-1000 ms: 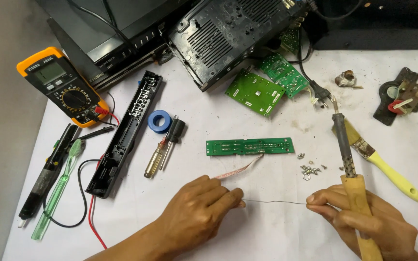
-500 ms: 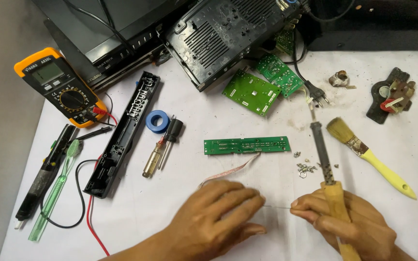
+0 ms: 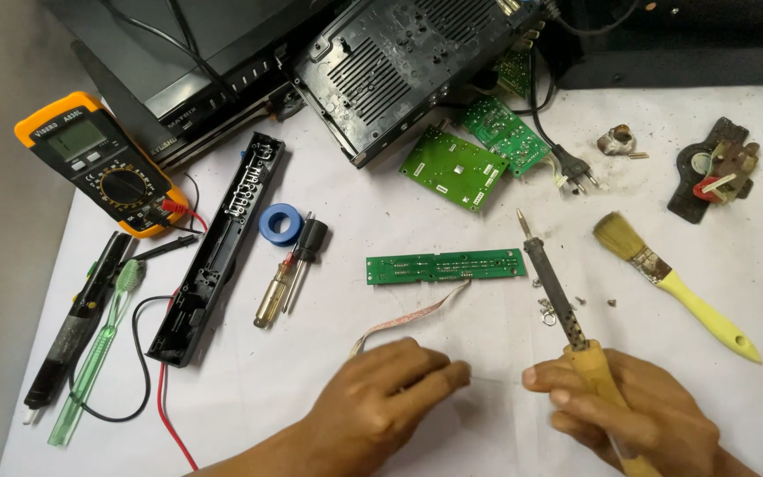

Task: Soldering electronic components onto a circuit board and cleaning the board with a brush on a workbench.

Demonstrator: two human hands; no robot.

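My left hand (image 3: 390,402) rests low on the white table with its fingertips pinched on a thin solder wire (image 3: 492,380) that runs toward my right hand. My right hand (image 3: 633,415) grips the yellow wooden handle of a soldering iron (image 3: 554,287). The iron's dark shaft points up and left, and its tip lies just right of a long narrow green circuit board (image 3: 446,265). A pale ribbon cable (image 3: 408,318) curls from that board down to my left hand.
At the left lie an orange multimeter (image 3: 99,163) with leads, a black pen tool (image 3: 77,327), a green toothbrush (image 3: 99,353) and a long black panel (image 3: 218,252). Blue tape roll (image 3: 280,223), screwdrivers (image 3: 275,291), green boards (image 3: 454,166), black chassis (image 3: 399,62), yellow-handled brush (image 3: 673,283), loose screws (image 3: 549,305).
My hands have drawn closer together, so less wire shows between them. The soldering iron has shifted left and tilted, with its tip now near the narrow board's right end.
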